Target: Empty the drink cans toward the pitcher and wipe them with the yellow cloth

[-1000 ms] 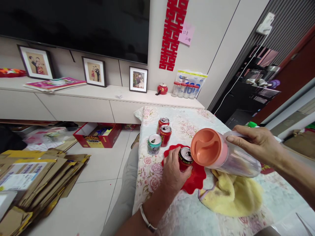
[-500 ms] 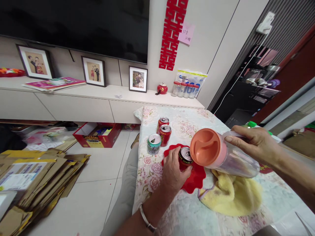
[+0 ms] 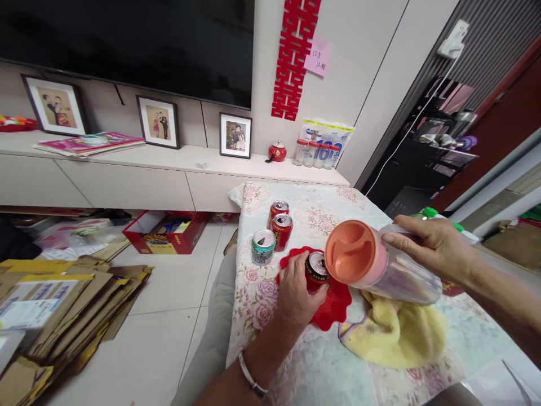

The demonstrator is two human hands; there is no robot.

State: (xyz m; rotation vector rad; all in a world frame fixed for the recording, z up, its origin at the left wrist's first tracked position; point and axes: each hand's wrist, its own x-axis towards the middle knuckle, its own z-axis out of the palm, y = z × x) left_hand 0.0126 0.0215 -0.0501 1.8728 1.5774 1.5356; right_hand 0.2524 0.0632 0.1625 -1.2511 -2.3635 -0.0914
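The right grip (image 3: pixel 439 248) is closed round the handle (image 3: pixel 389 229) of the jug (image 3: pixel 380 265), thumb along its near side. The jug is tipped over, its long axis running almost level across the desk (image 3: pixel 321 366). Its orange lid (image 3: pixel 350 254) points toward the desk's left edge and somewhat toward the near edge; the clear base points toward the right edge and sits a little lower in view. The jug's body extends below and to the left of the right grip, with the lid the part farthest from it.

The left grip (image 3: pixel 298 293) is wrapped round the left side of the can (image 3: pixel 316 273), fingers on the far side and thumb on the near side. The can stands roughly upright on the red plate (image 3: pixel 338 304), near the desk's left edge, with its opened top facing up. The lid is right beside the can's top; whether they touch cannot be told.

The yellow cloth (image 3: pixel 406 338) lies below the jug, right of the plate. Farther along the left edge stand the teal can (image 3: pixel 262 248), the front red can (image 3: pixel 282 231) and the back red can (image 3: pixel 279 210), toward the far left corner.
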